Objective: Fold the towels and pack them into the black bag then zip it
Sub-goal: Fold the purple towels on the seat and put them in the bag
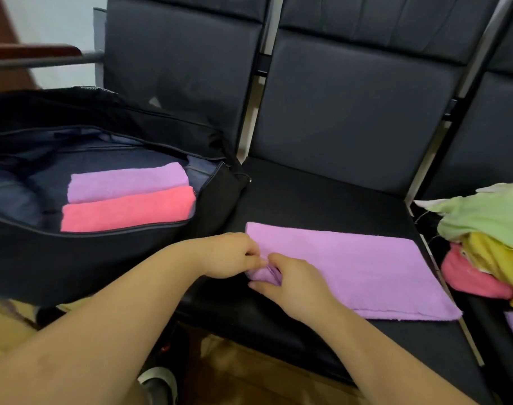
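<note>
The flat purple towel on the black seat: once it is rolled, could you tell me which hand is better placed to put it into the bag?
Probably the left hand. It pinches the flat purple towel at its left end beside the right hand, and it is the one nearer the open black bag.

Two bare forearms reaching forward from the near edge, converging toward the middle. Left hand [231, 254] knuckles up, fingers curled down, tips pinching the near-left corner of the purple towel [351, 270]. Right hand [296, 287] just to its right and slightly nearer, back of hand up, fingers curled round the same bunched corner, thumb low on the near side. Hands almost touching.
</note>
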### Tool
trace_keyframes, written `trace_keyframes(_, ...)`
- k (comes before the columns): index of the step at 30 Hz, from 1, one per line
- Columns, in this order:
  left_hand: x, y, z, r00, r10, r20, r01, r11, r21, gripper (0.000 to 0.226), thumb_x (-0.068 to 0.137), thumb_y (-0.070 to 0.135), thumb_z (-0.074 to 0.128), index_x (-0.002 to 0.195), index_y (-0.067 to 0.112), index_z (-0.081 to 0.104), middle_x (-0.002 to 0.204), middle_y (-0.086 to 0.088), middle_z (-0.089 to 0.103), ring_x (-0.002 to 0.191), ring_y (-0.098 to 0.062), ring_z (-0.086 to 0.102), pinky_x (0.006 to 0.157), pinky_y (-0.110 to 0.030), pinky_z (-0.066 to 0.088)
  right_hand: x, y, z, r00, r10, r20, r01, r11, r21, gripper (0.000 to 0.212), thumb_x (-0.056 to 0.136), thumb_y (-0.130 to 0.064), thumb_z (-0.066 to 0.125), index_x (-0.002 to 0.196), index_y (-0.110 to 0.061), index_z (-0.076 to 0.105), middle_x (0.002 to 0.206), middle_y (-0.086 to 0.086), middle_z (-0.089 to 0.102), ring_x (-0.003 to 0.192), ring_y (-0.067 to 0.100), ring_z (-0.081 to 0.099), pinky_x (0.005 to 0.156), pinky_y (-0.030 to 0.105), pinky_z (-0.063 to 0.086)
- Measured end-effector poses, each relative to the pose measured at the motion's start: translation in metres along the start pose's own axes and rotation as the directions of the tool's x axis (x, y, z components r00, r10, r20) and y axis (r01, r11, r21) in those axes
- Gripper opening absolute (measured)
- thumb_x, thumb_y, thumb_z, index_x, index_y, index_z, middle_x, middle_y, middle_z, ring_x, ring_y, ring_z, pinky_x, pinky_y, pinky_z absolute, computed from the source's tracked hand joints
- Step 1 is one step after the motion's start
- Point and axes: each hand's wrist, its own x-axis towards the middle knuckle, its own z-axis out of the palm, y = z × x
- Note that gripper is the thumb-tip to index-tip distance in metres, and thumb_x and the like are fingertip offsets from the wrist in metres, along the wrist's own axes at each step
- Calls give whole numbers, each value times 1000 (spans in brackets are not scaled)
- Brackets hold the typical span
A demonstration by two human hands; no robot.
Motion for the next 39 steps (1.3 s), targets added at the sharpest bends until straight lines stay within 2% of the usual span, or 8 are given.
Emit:
trace_keyframes(6,-28,14,-10,997,59,40,-49,975,-218,64,52,79,54,79,23,70,92,7,55,87,-7,54,92,-32,44,-32,-3,-14,983,53,175,-147,797,586,15,85,-34,69,90,-21,64,73,-11,68,69,3,63,63,18,51)
trace_keyframes(11,-39,8,-7,986,-25,163,24,1000,11,34,67,44,82,90,29,62,95,10,58,88,-7,55,84,-26,47,-62,14,-33,971,126,202,-236,640,731,9,86,-24,68,82,-16,64,66,-10,63,59,1,58,56,17,45)
trace_keyframes(15,-45,10,-19,995,-21,95,44,969,-244,16,75,17,79,81,23,66,76,9,66,69,-2,57,68,-17,45,-82,36,-65,965,133,227,-261,602,755,15,83,-29,69,75,-19,61,65,-7,64,60,7,61,57,21,46)
trace_keyframes(22,-30,47,-31,975,15,-220,-199,495,-846,58,29,53,92,73,17,78,63,2,66,54,-6,60,54,-13,48,-111,71,-114,996,-30,87,-62,478,876,49,49,-63,79,82,-27,76,89,7,73,80,20,69,69,28,58)
trace_keyframes(25,-6,67,-27,912,-72,-404,-304,541,-784,47,44,58,85,76,24,77,52,6,51,42,-2,38,45,-11,35,-116,75,-134,998,35,-47,17,590,807,40,60,-53,70,83,-20,75,85,2,73,79,16,70,67,24,57)
trace_keyframes(28,17,88,-16,813,-179,-554,-319,659,-681,3,76,31,73,77,31,75,54,5,59,48,-4,49,57,-17,44,-116,87,-144,960,147,-238,35,782,622,33,65,-49,64,82,-22,73,81,3,71,79,21,68,65,28,58)
trace_keyframes(31,42,108,0,722,-193,-664,-319,759,-567,10,86,21,68,84,30,70,65,11,67,54,-3,60,60,-16,46,-109,104,-143,906,214,-365,-36,899,437,27,74,-48,66,79,-22,72,78,11,67,74,30,60,69,43,52)
trace_keyframes(39,89,123,26,857,-123,-500,-229,780,-583,27,90,18,64,111,34,63,106,19,65,95,-1,63,81,-20,48,-90,160,-135,852,430,-297,-332,884,329,25,87,-34,65,96,-11,68,62,1,55,59,9,50,60,23,42)
